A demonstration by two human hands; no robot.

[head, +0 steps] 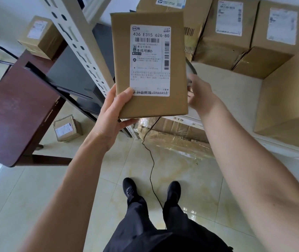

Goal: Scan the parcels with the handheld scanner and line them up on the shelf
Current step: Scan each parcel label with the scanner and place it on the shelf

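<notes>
Above a tiled floor, the left hand (114, 113) grips a flat parcel (149, 66) by its bottom corner, label up. Behind it, the right hand (202, 96) curls around a grey scanner (191, 70) beside shelf (223, 91) boxes (250, 33).

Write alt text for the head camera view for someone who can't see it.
A left hand holds up a flat brown cardboard parcel, white label facing the camera, while the right hand grips a grey scanner behind it. Labelled boxes sit on the white shelf.
</notes>
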